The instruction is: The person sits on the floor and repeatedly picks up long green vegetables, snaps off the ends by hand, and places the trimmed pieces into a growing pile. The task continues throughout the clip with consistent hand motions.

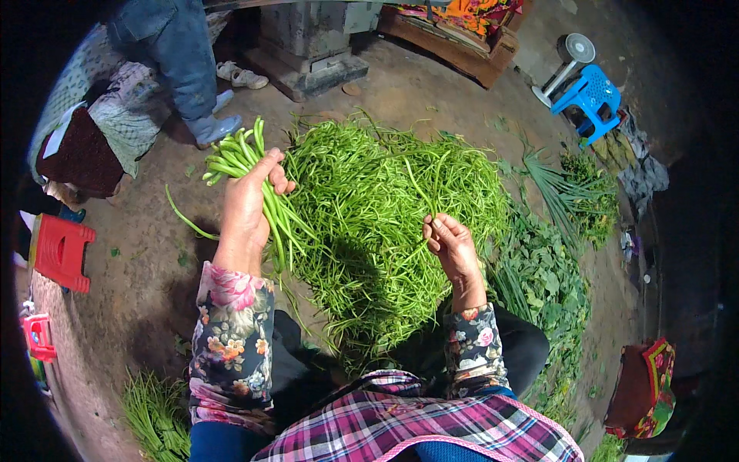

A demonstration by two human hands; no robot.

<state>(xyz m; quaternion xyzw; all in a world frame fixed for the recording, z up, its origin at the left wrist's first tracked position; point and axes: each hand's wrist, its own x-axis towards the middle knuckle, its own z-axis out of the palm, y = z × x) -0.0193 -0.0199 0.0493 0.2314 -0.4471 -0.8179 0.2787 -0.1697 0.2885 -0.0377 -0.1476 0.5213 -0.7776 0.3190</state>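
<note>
A bundle of green stems (pixel 234 159) is gripped in my left hand (pixel 248 202), the thick ends sticking out above the fist and the thin parts hanging below it. My right hand (pixel 453 245) pinches a thin green stem (pixel 420 186) between thumb and fingers, over the right part of the heap. Between and beyond both hands a large heap of loose green stems (pixel 358 202) lies on the floor. One more stem (pixel 187 218) pokes out to the left of my left wrist.
Leafy greens (pixel 548 277) spread along my right side. Tied green stems (pixel 156 416) lie at lower left. A person's legs in jeans (pixel 185 63) and boots are at upper left. Around stand a red stool (pixel 62 251), a blue stool (pixel 592 98) and a brown-framed seat (pixel 444 52).
</note>
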